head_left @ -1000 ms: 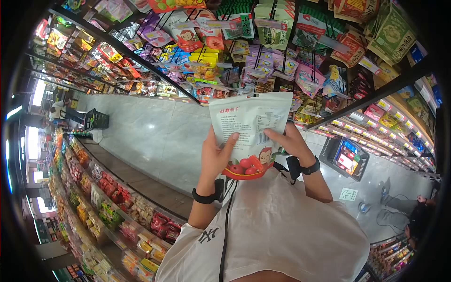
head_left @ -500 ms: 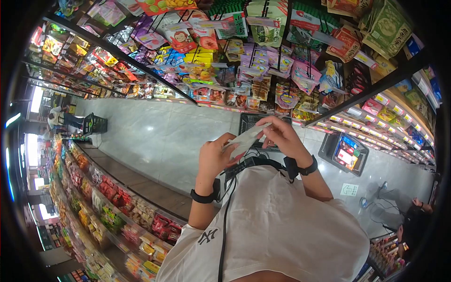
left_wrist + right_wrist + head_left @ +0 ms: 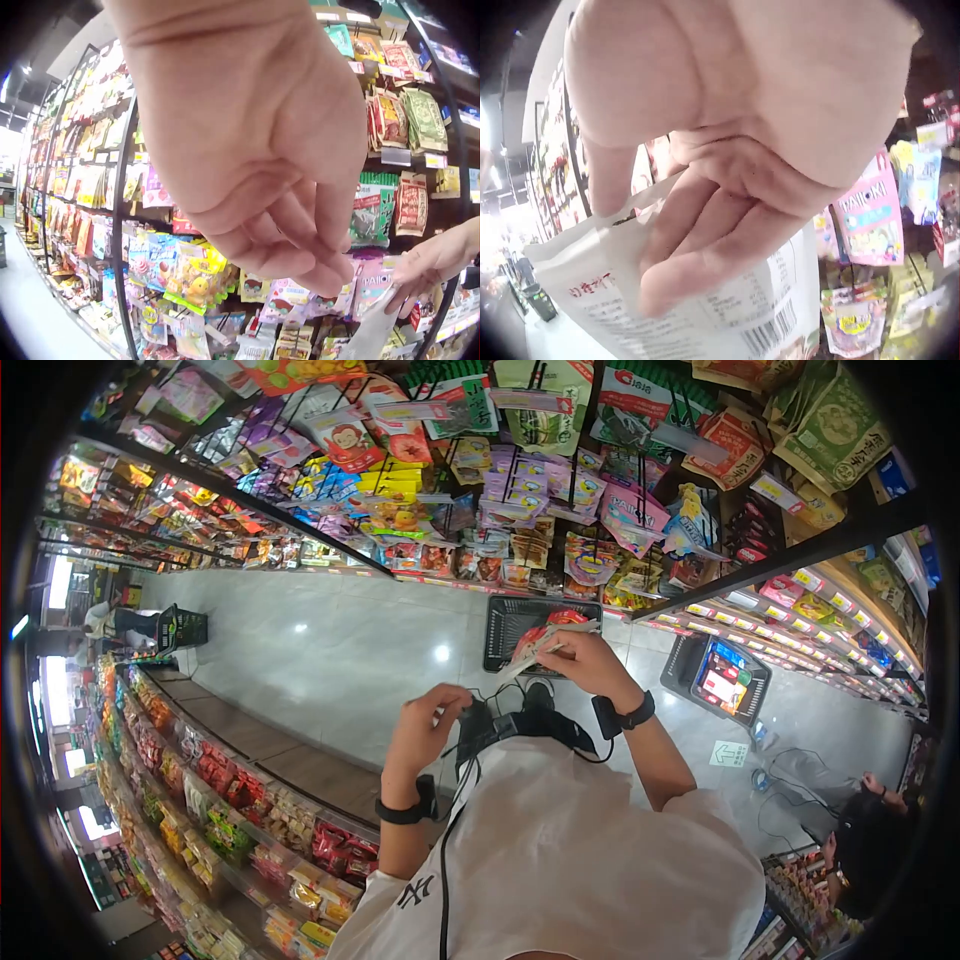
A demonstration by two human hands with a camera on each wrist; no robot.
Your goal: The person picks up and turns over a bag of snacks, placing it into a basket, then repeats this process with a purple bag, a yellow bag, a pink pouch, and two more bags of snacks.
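Note:
In the head view my right hand (image 3: 590, 663) pinches a white snack bag (image 3: 520, 662), seen nearly edge-on above a black basket (image 3: 490, 635). The right wrist view shows my right hand (image 3: 727, 150) with its thumb and fingers on the top edge of the bag (image 3: 667, 334); printed text and a barcode face the camera. My left hand (image 3: 425, 728) is raised apart from the bag, fingers loosely bent, holding nothing. In the left wrist view my left hand (image 3: 255, 142) hangs before the shelves, and the bag (image 3: 371, 334) is at lower right.
Racks of hanging snack bags (image 3: 530, 490) stand ahead. A second basket (image 3: 682, 665) with packages sits on the floor at right. Packaged goods (image 3: 240, 785) line the left shelves. One person (image 3: 870, 840) is at lower right; another (image 3: 125, 622) is far left, beside a cart (image 3: 182, 630).
My left hand has let go of the bag and drawn back to the left. The bag, first facing the head camera, has turned edge-on and stays in my right hand.

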